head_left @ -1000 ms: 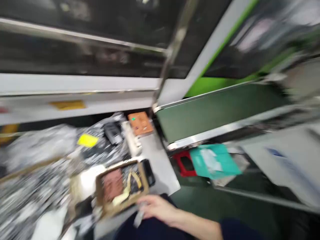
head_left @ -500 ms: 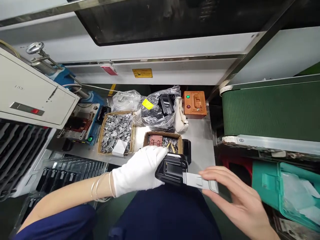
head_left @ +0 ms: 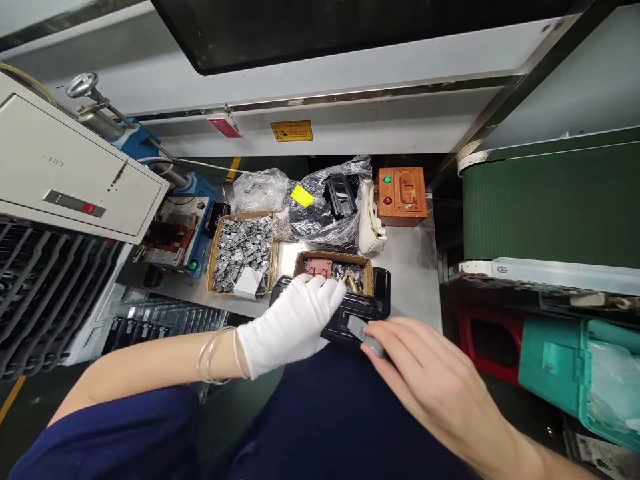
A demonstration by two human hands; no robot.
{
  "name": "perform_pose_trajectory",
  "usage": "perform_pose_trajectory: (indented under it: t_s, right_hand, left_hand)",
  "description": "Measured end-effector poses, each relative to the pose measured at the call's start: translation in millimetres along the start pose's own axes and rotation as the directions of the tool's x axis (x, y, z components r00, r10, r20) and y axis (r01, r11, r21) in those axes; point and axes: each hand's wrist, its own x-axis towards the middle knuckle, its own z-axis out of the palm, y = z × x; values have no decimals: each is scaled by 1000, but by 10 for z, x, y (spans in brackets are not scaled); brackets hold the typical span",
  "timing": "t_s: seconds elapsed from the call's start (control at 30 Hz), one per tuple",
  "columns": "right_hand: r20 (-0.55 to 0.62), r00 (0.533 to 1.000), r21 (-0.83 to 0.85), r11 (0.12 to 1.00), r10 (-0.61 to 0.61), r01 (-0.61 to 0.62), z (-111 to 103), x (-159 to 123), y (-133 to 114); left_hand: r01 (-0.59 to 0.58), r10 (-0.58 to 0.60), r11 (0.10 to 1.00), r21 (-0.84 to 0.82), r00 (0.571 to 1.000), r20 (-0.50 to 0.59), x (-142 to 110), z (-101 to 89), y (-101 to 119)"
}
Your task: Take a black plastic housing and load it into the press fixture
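Observation:
My left hand point(head_left: 295, 320), in a white glove, is closed around a long black plastic housing point(head_left: 340, 325). The housing reaches out on both sides of the glove, in front of the small cardboard box. My bare right hand point(head_left: 425, 367) pinches a flat grey strip point(head_left: 357, 328) between thumb and fingers. One end of that strip lies over the right part of the housing; whether it touches is unclear. Just beyond the hands, the small cardboard box point(head_left: 369, 273) holds a reddish-brown block point(head_left: 320, 268), brass-coloured pieces and small metal parts.
A larger box point(head_left: 216, 267) of grey metal clips stands left of the small box. Behind lie plastic-bagged black parts point(head_left: 313, 223) and an orange-brown control box point(head_left: 403, 200). A blue press point(head_left: 200, 200) is at left; a green conveyor point(head_left: 545, 207) and teal bin point(head_left: 550, 373) at right.
The grey strip has shifted left and tilted, with its tip now over the housing. The black housing has turned and shows more of its length. The whole view has shifted slightly.

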Motion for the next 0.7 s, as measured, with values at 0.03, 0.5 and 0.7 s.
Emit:
perform_pose_trajectory:
  t_s: [0.03,0.5,0.7]
  right_hand:
    - [-11,1000,-20,1000,0,0,39,33,-53]
    - [-216,918,329,910,333,-253,564,-265,300]
    - [646,573,679,-36,505,-734,696,-212,294]
  left_hand:
    - [-9,9,1000,23,1000,1,34,9,22]
    - [-2,-9,999,-40,963,-271,50,250,-87]
    - [6,4,995,102,995,-96,79,258,-123]
